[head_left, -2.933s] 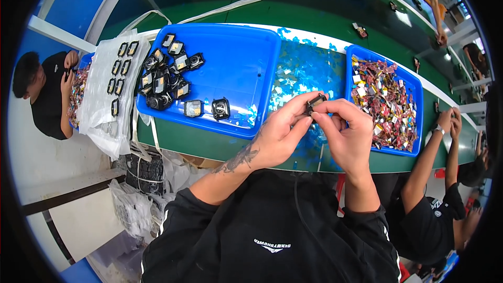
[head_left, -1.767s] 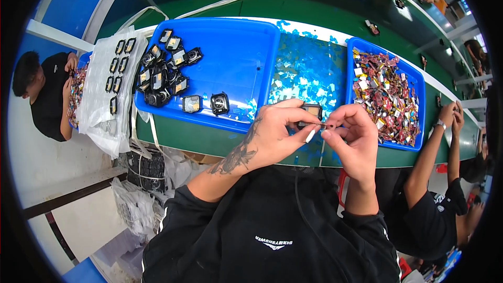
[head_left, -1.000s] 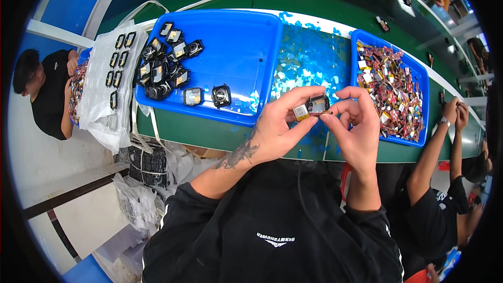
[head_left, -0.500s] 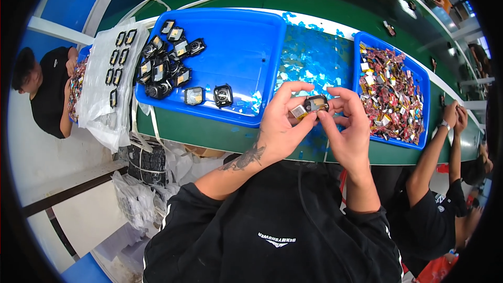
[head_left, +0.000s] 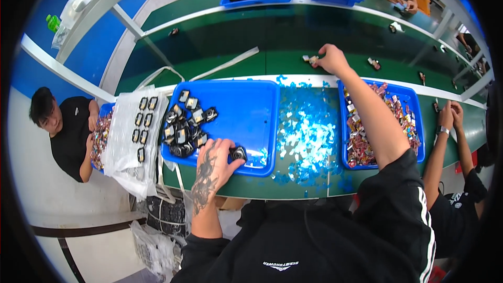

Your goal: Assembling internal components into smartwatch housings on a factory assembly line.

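My right arm stretches far forward over the right blue tray (head_left: 341,149). At its end, my right hand (head_left: 335,63) is closed, fingertips on a small electronic part (head_left: 313,61) with pale and reddish pieces, above the dark green belt. My left hand (head_left: 217,161) reaches into the left blue tray (head_left: 246,85), its thumb and forefinger curled around a black watch case (head_left: 238,153) with a round centre. Whatever lies under the palm is hidden. Beside the left hand, several black watch cases (head_left: 181,135) are heaped in the tray's left part.
Blue and silvery film scraps (head_left: 306,136) litter the green table between the trays. Small red parts (head_left: 385,99) fill the right tray. Wrapped sheets (head_left: 131,152) bearing several black frames lie left. Co-workers (head_left: 65,126) sit left, right and across. More filled trays (head_left: 257,1) stand opposite.
My hands have parted: the left has gone to the watch case in the left tray, the right forward to the belt. The piece both held is no longer between them. The view has tilted up.
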Action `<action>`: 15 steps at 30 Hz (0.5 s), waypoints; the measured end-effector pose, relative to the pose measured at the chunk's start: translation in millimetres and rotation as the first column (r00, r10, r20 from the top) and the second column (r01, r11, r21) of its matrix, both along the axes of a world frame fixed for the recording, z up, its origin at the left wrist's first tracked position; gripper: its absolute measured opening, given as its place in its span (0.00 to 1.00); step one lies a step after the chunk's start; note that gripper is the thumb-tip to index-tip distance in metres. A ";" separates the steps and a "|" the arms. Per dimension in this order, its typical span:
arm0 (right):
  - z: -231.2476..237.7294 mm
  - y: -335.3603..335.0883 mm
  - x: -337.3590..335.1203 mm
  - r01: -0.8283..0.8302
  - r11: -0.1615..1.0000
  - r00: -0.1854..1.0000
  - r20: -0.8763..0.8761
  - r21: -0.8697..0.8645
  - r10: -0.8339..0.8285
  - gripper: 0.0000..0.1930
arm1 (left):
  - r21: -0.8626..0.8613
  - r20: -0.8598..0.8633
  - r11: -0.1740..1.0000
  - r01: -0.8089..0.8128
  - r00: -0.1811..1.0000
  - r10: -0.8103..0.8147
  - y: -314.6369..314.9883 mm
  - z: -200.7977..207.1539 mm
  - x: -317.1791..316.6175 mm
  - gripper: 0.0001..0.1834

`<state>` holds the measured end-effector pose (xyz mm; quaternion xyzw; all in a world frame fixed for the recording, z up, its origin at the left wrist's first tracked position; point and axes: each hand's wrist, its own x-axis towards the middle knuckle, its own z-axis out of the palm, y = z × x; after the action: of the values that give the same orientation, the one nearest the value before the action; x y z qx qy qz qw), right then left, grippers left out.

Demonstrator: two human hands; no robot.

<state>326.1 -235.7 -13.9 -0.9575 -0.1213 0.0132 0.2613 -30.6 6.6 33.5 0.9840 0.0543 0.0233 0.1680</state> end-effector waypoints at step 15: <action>86.9 -34.8 -222.0 0.017 0.602 0.692 -0.444 0.799 0.569 0.10 | -0.314 0.627 0.868 0.383 0.771 -0.113 -110.9 -6.0 53.6 0.15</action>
<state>104.1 -270.4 73.0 -0.6537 -0.1733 0.3441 0.6514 23.0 -104.3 27.5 0.8644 -0.1308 0.2919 0.3880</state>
